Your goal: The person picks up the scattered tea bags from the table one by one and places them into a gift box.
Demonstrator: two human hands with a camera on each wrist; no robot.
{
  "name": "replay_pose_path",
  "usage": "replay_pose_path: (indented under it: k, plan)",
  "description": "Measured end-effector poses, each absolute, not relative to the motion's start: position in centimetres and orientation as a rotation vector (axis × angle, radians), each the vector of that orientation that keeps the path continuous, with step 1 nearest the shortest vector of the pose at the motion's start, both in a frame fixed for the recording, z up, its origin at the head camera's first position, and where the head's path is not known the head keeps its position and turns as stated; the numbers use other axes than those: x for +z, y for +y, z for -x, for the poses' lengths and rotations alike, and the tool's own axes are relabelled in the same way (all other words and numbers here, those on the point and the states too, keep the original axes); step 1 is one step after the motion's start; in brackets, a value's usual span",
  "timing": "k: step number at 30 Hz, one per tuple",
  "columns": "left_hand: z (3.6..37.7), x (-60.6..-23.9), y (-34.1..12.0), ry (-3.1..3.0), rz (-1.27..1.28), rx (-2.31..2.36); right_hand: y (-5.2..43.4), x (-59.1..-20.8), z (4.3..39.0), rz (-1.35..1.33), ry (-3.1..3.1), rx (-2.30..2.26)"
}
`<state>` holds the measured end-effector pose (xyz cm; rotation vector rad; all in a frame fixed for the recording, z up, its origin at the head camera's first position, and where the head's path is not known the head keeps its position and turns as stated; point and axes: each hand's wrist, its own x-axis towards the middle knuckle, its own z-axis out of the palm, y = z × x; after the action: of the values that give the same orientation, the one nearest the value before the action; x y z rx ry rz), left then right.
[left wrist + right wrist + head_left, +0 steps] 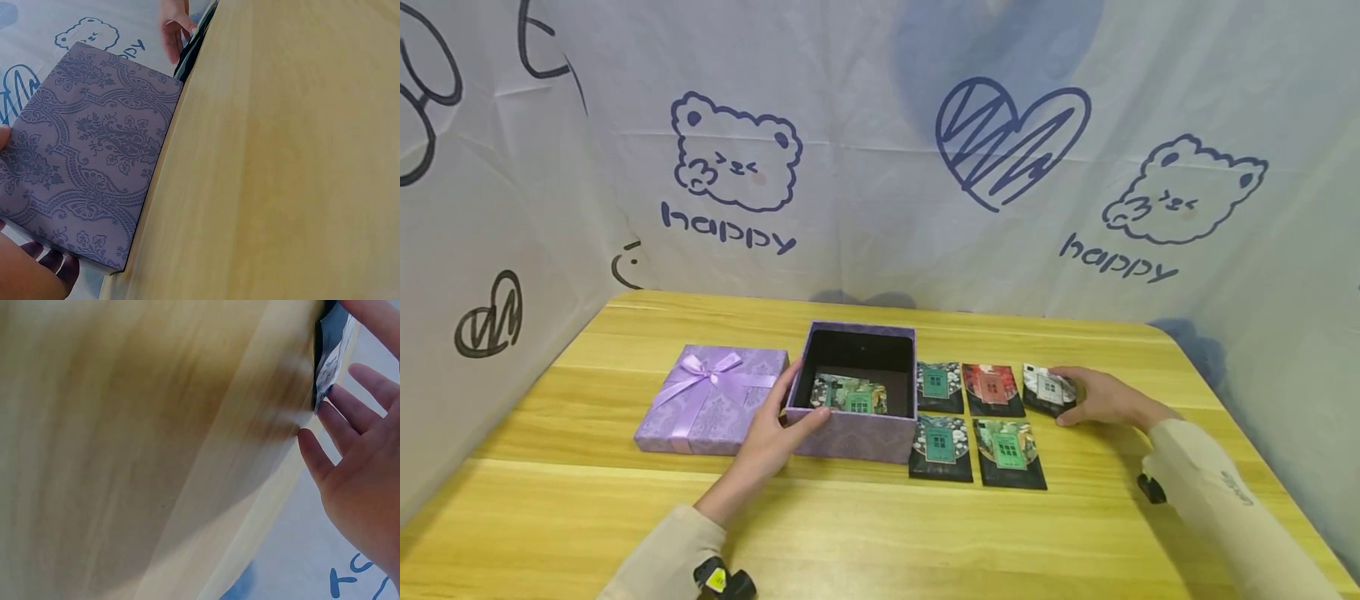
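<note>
An uncovered purple patterned gift box (853, 437) with a black inside stands on the table. Green-labelled packets (861, 396) lie on its floor. My left hand (771, 429) holds the box at its front left corner, thumb on the front rim and fingers along the left side. In the left wrist view the patterned box wall (94, 150) fills the left part. Far to the right, my right hand (1097, 396) pinches a black-and-white packet (1045, 385) by its right side. The right wrist view shows fingertips (331, 394) at that packet's edge.
Left of the box lies its purple lid (722, 400) with a ribbon bow. Two teal-labelled packets (938, 387), a red packet (992, 390) and a green packet (1009, 452) lie flat between box and right hand. A printed white curtain (865, 208) hangs behind the table.
</note>
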<state>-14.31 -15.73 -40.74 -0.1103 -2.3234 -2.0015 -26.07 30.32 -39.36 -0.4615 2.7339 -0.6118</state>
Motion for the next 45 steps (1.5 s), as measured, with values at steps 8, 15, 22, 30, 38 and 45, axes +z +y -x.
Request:
replay_pose_path:
  k: [8,15,22,30,38,45]
  plan:
    - [14.3,-40.7,-15.7,-2.321,0.112,-2.015,30.3,-39.5,25.7,0.542,2.802,-0.629]
    - [14.3,-40.7,-15.7,-2.329,0.107,-2.007,30.2,-39.2,25.6,0.588,2.830,-0.667]
    - [14.3,-40.7,-15.7,-2.343,0.096,-1.995,29.8,-38.8,25.1,0.607,2.867,-0.679]
    - [14.2,-40.5,-15.7,-2.343,0.093,-1.992,28.8,-38.7,24.7,0.620,2.875,-0.688]
    - [14.3,-40.3,-15.6,-2.341,0.120,-1.975,27.7,-38.7,24.4,0.637,2.865,-0.676]
    - [14.1,-40.1,-15.6,-2.377,0.112,-1.922,26.8,-38.6,24.0,0.699,2.863,-0.632]
